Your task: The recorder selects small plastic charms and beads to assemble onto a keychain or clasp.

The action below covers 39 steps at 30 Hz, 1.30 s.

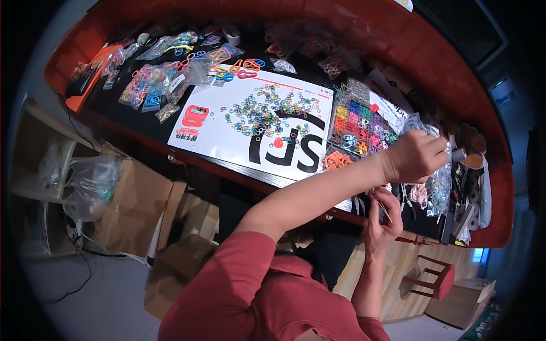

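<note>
My left arm reaches across to the right side of the table. My left hand (pixel 418 156) is closed, raised over the clear plastic bags (pixel 439 187); what its fingers hold, if anything, is hidden. Closer to my body, at the table's front edge, my right hand (pixel 384 219) pinches a thin, slender tool (pixel 382 206), whose kind I cannot make out. Left of my left hand lies a compartment box (pixel 361 122) of small coloured pieces, with orange pieces (pixel 337 160) beside it. A white sheet (pixel 210 133) carries many scattered small coloured rings (pixel 259 113).
Bags of coloured pieces (pixel 139 88) crowd the table's left side. Large coloured clips (pixel 239 68) lie at the sheet's far edge. A raised red rim (pixel 187 25) surrounds the table. Cardboard boxes (pixel 133 199) stand at the lower left, a red stool (pixel 438 278) at the lower right.
</note>
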Motion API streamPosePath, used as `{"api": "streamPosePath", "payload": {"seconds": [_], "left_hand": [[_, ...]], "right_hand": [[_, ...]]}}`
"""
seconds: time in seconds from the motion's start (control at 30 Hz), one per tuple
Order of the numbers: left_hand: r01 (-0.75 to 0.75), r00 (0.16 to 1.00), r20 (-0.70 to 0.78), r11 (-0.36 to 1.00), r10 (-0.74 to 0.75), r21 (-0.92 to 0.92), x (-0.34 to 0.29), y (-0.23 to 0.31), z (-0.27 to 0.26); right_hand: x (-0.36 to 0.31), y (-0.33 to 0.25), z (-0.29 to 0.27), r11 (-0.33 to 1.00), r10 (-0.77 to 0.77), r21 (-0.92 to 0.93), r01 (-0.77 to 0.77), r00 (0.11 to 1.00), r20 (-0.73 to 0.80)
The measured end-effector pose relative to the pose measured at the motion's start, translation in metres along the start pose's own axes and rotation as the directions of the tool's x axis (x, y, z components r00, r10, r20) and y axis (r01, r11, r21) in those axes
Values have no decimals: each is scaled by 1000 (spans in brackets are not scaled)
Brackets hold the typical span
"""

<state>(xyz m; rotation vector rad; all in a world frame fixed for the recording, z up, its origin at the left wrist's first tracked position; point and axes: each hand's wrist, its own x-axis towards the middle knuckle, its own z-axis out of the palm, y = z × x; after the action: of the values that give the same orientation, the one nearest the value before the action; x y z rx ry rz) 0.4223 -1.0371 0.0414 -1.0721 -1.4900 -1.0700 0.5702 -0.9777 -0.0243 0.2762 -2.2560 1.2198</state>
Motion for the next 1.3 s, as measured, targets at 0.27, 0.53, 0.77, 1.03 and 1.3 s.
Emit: {"api": "streamPosePath", "payload": {"seconds": [0.27,0.53,0.77,1.03,1.3], "left_hand": [[141,989,-57,990,-139,27,-10,-16,-16],[410,870,-217,895,-442,-176,12,-1,-60],[687,691,-246,724,-680,-70,-36,-13,-192],[846,510,-361,532,-781,46,-112,-16,-276],[852,467,-399,522,-789,-33,-126,-18,-280]], "right_hand": [[-7,-12,-7,984,159,121,-130,949,-273],[31,-36,16,973,119,225,-47,940,-319],[50,-68,77,885,155,438,-156,987,38],[47,-74,157,849,35,507,-149,973,227],[48,-67,175,881,39,439,-178,951,307]]}}
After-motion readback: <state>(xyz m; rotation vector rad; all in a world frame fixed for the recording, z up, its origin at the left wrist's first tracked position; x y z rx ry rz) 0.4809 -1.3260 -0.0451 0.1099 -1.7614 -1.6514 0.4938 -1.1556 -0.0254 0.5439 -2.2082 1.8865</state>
